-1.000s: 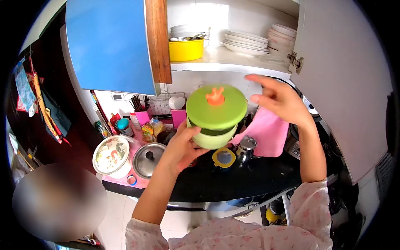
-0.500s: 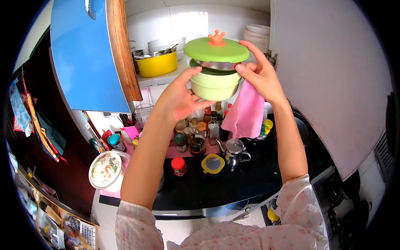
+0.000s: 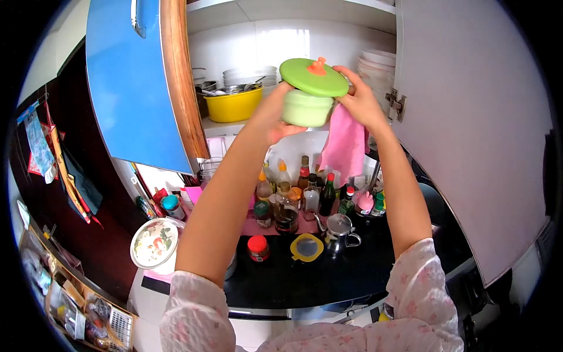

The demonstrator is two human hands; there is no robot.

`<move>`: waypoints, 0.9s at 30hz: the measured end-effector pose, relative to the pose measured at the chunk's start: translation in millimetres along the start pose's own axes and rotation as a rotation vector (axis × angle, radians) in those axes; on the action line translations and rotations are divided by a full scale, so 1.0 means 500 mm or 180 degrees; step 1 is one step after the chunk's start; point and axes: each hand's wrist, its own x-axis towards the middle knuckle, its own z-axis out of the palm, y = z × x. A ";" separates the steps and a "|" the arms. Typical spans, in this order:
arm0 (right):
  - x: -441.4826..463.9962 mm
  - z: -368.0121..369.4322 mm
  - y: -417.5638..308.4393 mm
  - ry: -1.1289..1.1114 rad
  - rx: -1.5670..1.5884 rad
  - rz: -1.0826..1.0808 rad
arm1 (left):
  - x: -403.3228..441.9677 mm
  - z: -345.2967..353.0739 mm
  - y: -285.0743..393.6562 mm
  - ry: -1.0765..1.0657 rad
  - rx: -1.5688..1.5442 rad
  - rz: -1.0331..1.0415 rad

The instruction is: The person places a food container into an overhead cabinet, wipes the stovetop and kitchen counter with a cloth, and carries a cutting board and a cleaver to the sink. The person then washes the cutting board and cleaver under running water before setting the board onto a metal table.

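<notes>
Held up before the open cupboard is a light green bowl point(image 3: 307, 111), with my left hand point(image 3: 275, 122) wrapped round its left side and under it. A brighter green lid point(image 3: 311, 78) with an orange crown-shaped knob sits over the bowl, tilted down to the right. My right hand point(image 3: 362, 104) grips the lid's right edge. From beneath that hand hangs a pink cloth point(image 3: 341, 144); how the fingers hold it is partly hidden.
Inside the cupboard, a yellow basin point(image 3: 234, 107) with metal utensils stands left and stacked white bowls point(image 3: 378, 70) right. Open doors flank both sides. Below are sauce bottles point(image 3: 286, 214), a metal pot point(image 3: 339, 229), a red-lidded jar point(image 3: 258, 249) and a yellow-rimmed lid point(image 3: 307, 247).
Both hands have moved the bowl and lid toward the cupboard, farther from me. The lid now tilts down to the right, and the view has shifted.
</notes>
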 end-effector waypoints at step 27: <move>0.039 -0.019 -0.004 -0.0792 -0.1909 0.0231 | 0.025 0.000 -0.053 0.1492 0.4803 0.2090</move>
